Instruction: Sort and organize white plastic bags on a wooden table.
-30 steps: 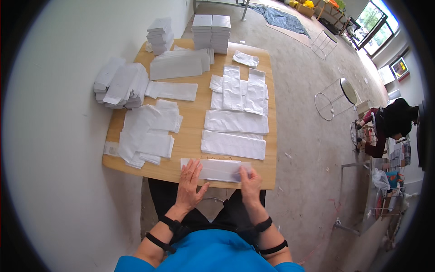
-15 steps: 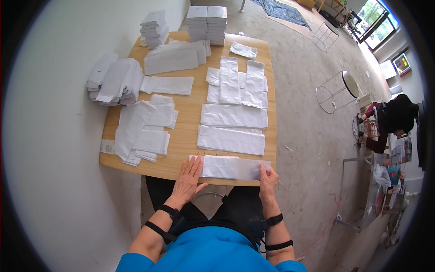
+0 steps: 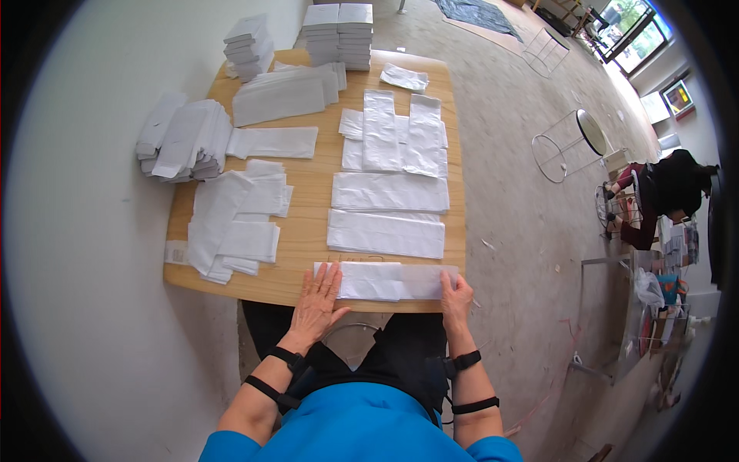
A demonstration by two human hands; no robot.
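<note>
At the table's front edge lies a long, flat white bag [image 3: 369, 280], whose right part is thinner and greyish, like a see-through sleeve. My left hand [image 3: 314, 302] rests flat on its left end, fingers stretched out and slightly apart. Thumb and fingers of my right hand [image 3: 456, 296] pinch the right end, at the table's right corner. Just beyond it are two stacks of similar flat white bags, a nearer stack [image 3: 385, 233] and a farther stack [image 3: 390, 191].
Fanned white bags [image 3: 239, 219] cover the table's left side. Folded white boxes [image 3: 192, 142] are piled beside the wall, and more box stacks [image 3: 339, 35] stand at the back. On the right are a round stool [image 3: 590, 132] and another person [image 3: 666, 192] bending over.
The see-through right part now lies flatter and straighter, with its edge across the white bag further left. My hands stay nearly in place; the whole view has shifted slightly.
</note>
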